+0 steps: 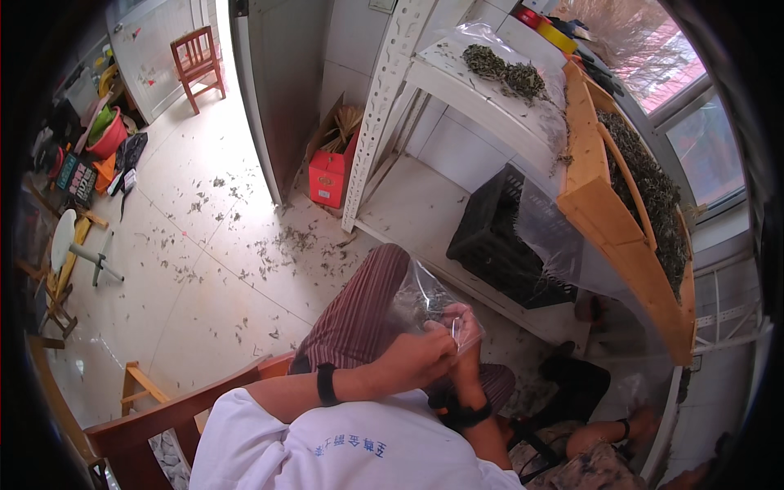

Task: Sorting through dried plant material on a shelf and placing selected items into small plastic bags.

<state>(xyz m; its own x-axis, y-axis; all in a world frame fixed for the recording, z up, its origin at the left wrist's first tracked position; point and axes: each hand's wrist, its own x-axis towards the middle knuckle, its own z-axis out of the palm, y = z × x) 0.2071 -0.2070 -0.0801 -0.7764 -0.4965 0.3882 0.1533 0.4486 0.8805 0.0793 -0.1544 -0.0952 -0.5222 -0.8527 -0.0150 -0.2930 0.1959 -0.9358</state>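
Both hands are together above my lap, gripping the top of a clear plastic bag (420, 287). My left hand (418, 358) comes from the left with its fingers closed on the bag's edge. Beside and slightly above it, my right hand (465, 329) has its fingers curled on the same bag. The bag hangs over my knee in striped trousers (359, 306). Some dark bits seem to show through the film, but glare hides how much it holds.
To the right, a white shelf (482, 94) bears a pile of dried leaves (506, 72) and a wooden tray (590, 175) full of more. A black crate (498, 237) sits on the lower shelf, near a red box (331, 175). Another person's arm (600, 434) is at lower right. Leaf scraps litter the floor.
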